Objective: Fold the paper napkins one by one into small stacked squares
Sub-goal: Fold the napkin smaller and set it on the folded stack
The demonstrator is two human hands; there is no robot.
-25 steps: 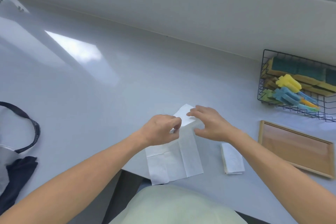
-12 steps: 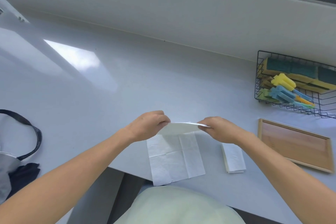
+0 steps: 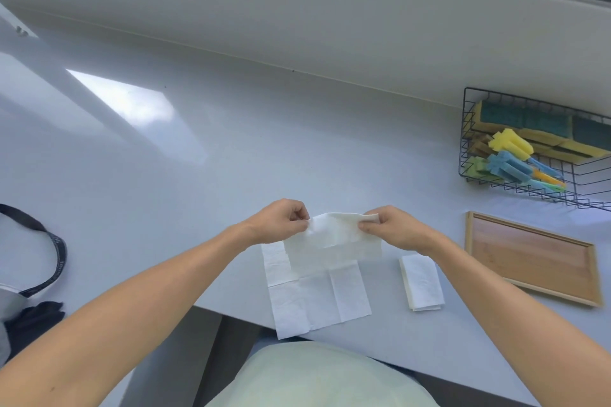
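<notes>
1. Counter (image 3: 231, 149) – pale, glossy and flat. It makes a firm bed for creasing, which is likely why all the work sits near its front edge, close to the body.
2. Wooden tray (image 3: 532, 258) – lies flat to the right with nothing in it. Probably the drop-off for finished squares, but that's a guess.
3. Wire basket (image 3: 469, 129) – further back on the right, holding sponges and foam brushes. It stands well apart from the paper and isn't part of this job.
4. Dark strap and cloth (image 3: 49, 251) – at the far left edge, out of the way.
5. Open napkin (image 3: 317, 297) – lies flat on the counter straight ahead, its near edge at the counter's lip, crease lines showing. The far half is lifted and coming over toward the near half; I read this as the first fold, halfway through.
6. Folded stack (image 3: 421, 281) – just right of the open napkin, not touching it, in front of the tray. Looks like more than one layer, so I'd say some napkins are done. It sits within reach of the right hand for stacking.
7. Left hand (image 3: 281, 220) – thumb and forefinger pinch the far-left corner of the lifted flap, other fingers curled in.
8. Right hand (image 3: 393, 228) – same pinch on the far-right corner. Holding both corners keeps the edge taut and level, so it can land square on the near edge.
9. Risk – thin paper sags in the middle, which could skew the crease if the corners come down unevenly.
</notes>
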